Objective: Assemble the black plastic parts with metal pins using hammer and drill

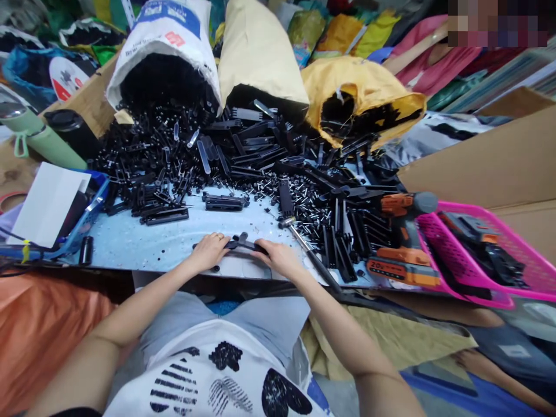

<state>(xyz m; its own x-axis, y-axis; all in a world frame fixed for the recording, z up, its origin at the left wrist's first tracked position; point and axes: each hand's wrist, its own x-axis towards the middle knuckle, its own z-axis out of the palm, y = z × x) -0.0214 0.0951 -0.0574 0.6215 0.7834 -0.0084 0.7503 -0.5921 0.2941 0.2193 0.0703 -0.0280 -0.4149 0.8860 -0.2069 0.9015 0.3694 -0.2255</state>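
Both hands, left [211, 250] and right [280, 258], have fingers clamped on a black part [241, 242] at the bench [143, 243] front edge; drill [402, 240] at 3 o'clock, hammer [304, 246] just right.

Open tabletop [143, 243] left, seemingly; parts heap [217, 150] behind.

Forearms forward; left hand [211, 249], right hand [280, 258] palm-down (close together), fingers [222, 239] curled in grip.
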